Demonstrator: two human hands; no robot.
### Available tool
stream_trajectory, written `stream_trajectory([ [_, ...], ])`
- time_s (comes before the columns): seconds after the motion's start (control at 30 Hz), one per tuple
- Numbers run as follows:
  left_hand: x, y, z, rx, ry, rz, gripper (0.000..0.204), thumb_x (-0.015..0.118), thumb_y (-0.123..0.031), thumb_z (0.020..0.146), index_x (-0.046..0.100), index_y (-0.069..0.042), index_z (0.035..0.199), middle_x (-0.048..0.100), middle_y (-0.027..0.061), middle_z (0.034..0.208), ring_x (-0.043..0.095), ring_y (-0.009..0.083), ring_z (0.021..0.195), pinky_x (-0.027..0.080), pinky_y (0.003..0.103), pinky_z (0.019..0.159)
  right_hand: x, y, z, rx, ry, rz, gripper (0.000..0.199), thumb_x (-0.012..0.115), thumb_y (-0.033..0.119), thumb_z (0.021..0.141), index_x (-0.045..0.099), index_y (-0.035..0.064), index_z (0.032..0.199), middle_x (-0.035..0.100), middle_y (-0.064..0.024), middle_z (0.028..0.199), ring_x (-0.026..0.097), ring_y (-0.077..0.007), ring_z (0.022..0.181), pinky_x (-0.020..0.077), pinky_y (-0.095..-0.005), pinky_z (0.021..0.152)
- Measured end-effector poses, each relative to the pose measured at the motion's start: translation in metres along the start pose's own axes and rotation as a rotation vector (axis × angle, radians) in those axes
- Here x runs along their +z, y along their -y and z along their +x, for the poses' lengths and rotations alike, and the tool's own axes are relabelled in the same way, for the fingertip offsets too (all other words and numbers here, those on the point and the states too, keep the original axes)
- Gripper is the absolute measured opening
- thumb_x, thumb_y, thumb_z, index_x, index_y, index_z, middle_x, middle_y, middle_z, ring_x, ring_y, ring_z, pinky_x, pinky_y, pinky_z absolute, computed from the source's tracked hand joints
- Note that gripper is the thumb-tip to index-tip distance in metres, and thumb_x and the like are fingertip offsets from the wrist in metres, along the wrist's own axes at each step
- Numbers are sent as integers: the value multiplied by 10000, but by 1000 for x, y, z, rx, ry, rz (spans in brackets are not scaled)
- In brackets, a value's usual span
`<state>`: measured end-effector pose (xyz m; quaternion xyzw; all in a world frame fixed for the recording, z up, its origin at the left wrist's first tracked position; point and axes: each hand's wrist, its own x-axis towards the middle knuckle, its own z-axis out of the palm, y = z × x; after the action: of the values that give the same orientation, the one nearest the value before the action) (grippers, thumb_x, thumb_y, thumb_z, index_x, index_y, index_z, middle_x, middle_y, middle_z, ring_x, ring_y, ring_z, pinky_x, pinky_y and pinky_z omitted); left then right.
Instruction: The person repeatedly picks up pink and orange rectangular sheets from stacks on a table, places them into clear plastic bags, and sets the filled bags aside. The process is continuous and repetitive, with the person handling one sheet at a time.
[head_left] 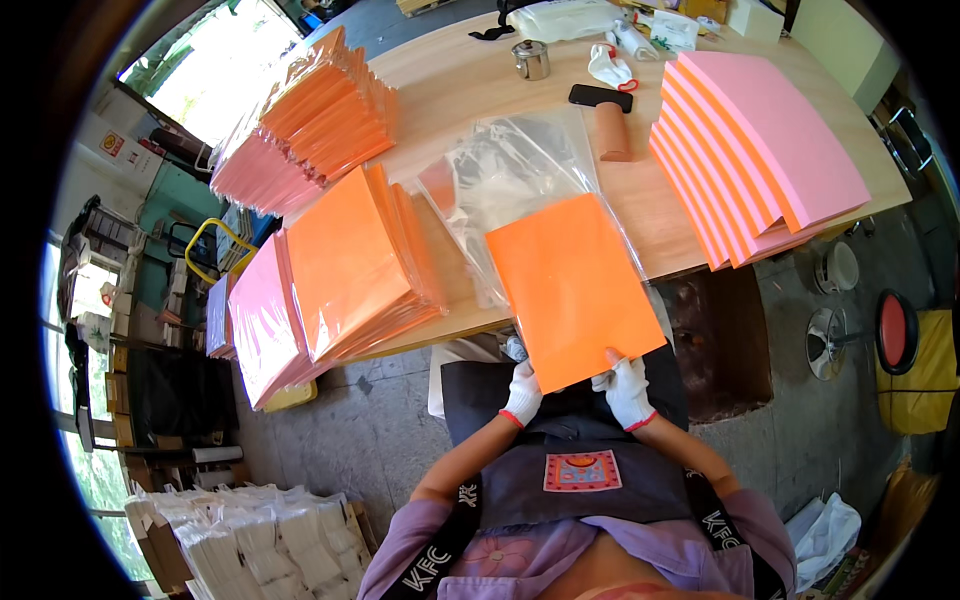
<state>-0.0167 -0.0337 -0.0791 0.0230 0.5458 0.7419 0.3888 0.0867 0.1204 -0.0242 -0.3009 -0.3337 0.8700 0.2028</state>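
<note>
Bare tabletop (638,192) leaves passage between clear bags (525,160) and obstructing pink-orange stack (770,135).

Plain orange sheet (575,290), pink-and-orange banded stack (750,155)

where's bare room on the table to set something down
A broad bare patch of the table lies between the metal cup and far wrapped stack; a narrower strip runs between the clear sleeves and pink-and-orange stack. Crowded: the left side, and around the white bag.

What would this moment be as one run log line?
left gloved hand: holding orange sheet, near-left corner | right gloved hand: thumb on its near edge | table: clear plastic sleeves beyond sheet, pink-and-orange stack right
</note>
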Motion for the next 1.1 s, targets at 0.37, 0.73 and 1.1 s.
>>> stream_trajectory([
  [0.37, 19, -51, -15, -168, -90, 218, 233, 563, -233, 933, 621, -7, 938, 683, 70, 843, 609, 114, 587, 522, 242, 552, 41, 18, 52, 9, 141, 427, 415, 465, 32, 922, 351, 28, 1321, 504, -155, 1182, 580, -262, 994, 542, -369, 819],
  [0.73, -2, -92, -28, -79, -161, 368, 256, 565, -226, 930, 619, 15, 996, 674, 90, 881, 637, 118, 698, 515, 227, 598, 85, 87, 69, -1001, 539, -1687, 232, 636, 212, 778, 634, 164, 1004, 599, -38, 960, 600, -249, 871, 501, -360, 747],
  [1.1, -14, -99, -31, -198, -110, 247, 276, 538, -243, 945, 612, 15, 1005, 682, 81, 884, 648, 138, 698, 535, 240, 621, 93, 25, 34, -902, 801, -1853, 198, 569, 348, 836, 550, 152, 816, 616, -29, 636, 645, -219, 618, 494, -358, 524],
])
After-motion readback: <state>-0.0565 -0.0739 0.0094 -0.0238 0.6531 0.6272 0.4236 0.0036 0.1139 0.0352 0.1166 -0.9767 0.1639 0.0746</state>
